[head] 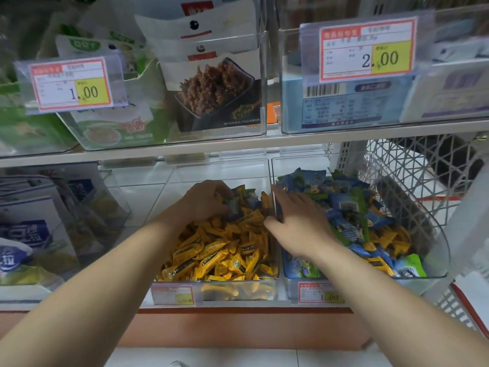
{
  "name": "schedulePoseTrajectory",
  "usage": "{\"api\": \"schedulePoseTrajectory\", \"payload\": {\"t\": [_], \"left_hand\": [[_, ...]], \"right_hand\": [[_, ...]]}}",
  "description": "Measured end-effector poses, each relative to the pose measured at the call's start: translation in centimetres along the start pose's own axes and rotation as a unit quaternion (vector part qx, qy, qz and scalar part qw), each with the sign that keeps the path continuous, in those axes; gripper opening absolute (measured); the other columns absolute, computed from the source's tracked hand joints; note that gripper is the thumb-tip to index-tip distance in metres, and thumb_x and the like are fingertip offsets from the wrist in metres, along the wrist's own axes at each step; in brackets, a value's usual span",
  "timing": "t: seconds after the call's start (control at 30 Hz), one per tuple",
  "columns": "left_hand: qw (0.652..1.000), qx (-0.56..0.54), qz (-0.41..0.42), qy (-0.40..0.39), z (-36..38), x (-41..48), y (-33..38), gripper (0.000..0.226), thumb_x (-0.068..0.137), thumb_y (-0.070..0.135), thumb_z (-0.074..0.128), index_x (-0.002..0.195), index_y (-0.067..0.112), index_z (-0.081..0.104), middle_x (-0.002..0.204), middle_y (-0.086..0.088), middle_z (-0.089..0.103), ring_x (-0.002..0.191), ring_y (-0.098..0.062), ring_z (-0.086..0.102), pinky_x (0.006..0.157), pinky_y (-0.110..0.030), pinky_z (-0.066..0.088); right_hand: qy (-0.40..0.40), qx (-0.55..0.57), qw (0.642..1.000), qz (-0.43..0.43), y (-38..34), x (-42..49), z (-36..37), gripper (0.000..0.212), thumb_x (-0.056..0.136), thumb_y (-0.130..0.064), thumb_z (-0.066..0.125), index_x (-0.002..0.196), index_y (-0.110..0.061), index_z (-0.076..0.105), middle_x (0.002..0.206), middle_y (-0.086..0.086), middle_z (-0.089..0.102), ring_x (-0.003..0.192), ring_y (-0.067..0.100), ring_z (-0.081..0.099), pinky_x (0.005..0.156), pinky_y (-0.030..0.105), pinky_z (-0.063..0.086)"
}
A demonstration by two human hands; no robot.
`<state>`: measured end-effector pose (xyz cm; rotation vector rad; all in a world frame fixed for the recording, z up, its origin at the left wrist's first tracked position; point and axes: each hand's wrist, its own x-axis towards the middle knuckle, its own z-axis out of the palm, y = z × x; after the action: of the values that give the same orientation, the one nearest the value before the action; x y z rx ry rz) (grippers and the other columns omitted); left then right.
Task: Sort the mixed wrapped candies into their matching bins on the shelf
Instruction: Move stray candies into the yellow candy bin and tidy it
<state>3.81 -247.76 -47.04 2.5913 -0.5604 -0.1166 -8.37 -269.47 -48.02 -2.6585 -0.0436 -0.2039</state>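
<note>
Your left hand (205,200) is curled round a bunch of wrappers (234,205), at the far end of the yellow candies (219,250) in the clear bin (211,288) under it. Your right hand (299,218) lies flat with loose fingers over the wall beside it, with blue candies (346,205) heaped just right of it.

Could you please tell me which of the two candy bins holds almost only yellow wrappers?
The left bin, where the left hand grips a candy; the right bin mixes blue, green and yellow wrappers.
</note>
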Motion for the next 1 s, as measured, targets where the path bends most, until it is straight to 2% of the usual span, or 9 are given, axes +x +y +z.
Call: {"api": "schedulePoseTrajectory", "payload": {"t": [0.2,0.3,0.4,0.47,0.5,0.6,0.67,0.83,1.0], "left_hand": [[0.985,-0.124,0.072,0.097,-1.8,-2.3,3.1,0.031,0.073,0.015,0.084,0.094,0.032,0.069,0.093,0.017,0.07,0.092,-0.001,0.063,0.073,-0.01,0.047],[0.962,-0.251,0.087,0.062,-1.4,-3.1,4.9,0.032,0.075,0.007,0.083,0.091,0.031,0.07,0.089,0.014,0.075,0.082,-0.007,0.07,0.068,-0.019,0.056],[0.945,-0.308,0.103,0.037,-0.4,-3.1,5.7,0.033,0.076,0.004,0.081,0.093,0.03,0.071,0.094,0.007,0.076,0.088,-0.011,0.072,0.073,-0.024,0.058],[0.942,-0.325,0.081,0.025,-0.1,-2.4,5.2,0.032,0.079,0.007,0.079,0.1,0.031,0.071,0.099,0.009,0.076,0.091,-0.01,0.072,0.073,-0.022,0.056],[0.952,-0.296,0.06,0.041,0.1,-1.7,4.6,0.03,0.081,0.012,0.079,0.103,0.029,0.07,0.102,0.009,0.075,0.093,-0.011,0.071,0.072,-0.02,0.055],[0.992,-0.037,0.008,0.119,0.8,0.9,2.3,0.028,0.09,0.02,0.07,0.118,0.021,0.065,0.118,0.003,0.068,0.104,-0.013,0.063,0.082,-0.02,0.046],[0.995,0.04,-0.045,0.081,1.6,2.5,1.1,0.036,0.095,0.02,0.063,0.131,0.015,0.058,0.129,-0.006,0.062,0.113,-0.02,0.058,0.089,-0.026,0.044],[0.995,0.039,-0.093,0.009,3.2,4.2,-0.2,0.05,0.093,0.029,0.066,0.136,0.009,0.051,0.132,-0.012,0.06,0.118,-0.028,0.057,0.097,-0.04,0.049],[0.995,0.06,-0.074,-0.003,3.0,4.4,-0.7,0.034,0.087,0.031,0.073,0.116,0.013,0.068,0.117,-0.007,0.064,0.101,-0.02,0.057,0.081,-0.029,0.046]], "right_hand": [[0.078,-0.02,0.996,-0.047,-0.9,0.0,-1.3,0.07,0.088,-0.053,0.056,0.15,-0.027,0.036,0.149,-0.002,0.044,0.138,0.025,0.034,0.114,0.042,0.032],[0.07,0.092,0.992,-0.043,-1.4,0.1,-1.4,0.061,0.097,-0.049,0.048,0.154,-0.032,0.031,0.147,-0.005,0.05,0.137,0.022,0.04,0.112,0.042,0.035],[0.069,0.25,0.965,-0.034,-1.4,0.3,-1.5,0.034,0.1,-0.035,0.056,0.134,-0.029,0.058,0.12,-0.008,0.066,0.117,0.015,0.058,0.089,0.019,0.045],[0.122,0.261,0.957,-0.028,-0.9,0.4,-1.8,0.014,0.097,-0.023,0.061,0.109,-0.023,0.068,0.098,-0.007,0.069,0.096,0.013,0.064,0.075,0.019,0.045],[0.145,0.264,0.953,-0.023,-0.7,0.4,-1.9,0.008,0.096,-0.021,0.062,0.102,-0.021,0.068,0.093,-0.007,0.068,0.089,0.009,0.063,0.074,0.02,0.046],[0.193,0.275,0.942,-0.019,-0.3,0.4,-1.9,0.006,0.097,-0.021,0.059,0.094,-0.026,0.059,0.084,-0.012,0.063,0.087,-0.003,0.058,0.063,0.008,0.04],[0.205,0.27,0.941,-0.022,-0.2,0.5,-1.7,0.008,0.098,-0.021,0.057,0.094,-0.027,0.054,0.083,-0.012,0.06,0.088,-0.003,0.056,0.062,0.009,0.039],[0.194,0.28,0.94,-0.029,0.2,0.7,-1.3,0.007,0.099,-0.022,0.056,0.098,-0.027,0.052,0.082,-0.008,0.06,0.083,0.002,0.056,0.061,0.012,0.039],[0.179,0.288,0.94,-0.033,0.3,0.7,-1.1,0.007,0.099,-0.022,0.057,0.099,-0.028,0.053,0.084,-0.007,0.061,0.084,0.001,0.055,0.062,0.011,0.039]]}}
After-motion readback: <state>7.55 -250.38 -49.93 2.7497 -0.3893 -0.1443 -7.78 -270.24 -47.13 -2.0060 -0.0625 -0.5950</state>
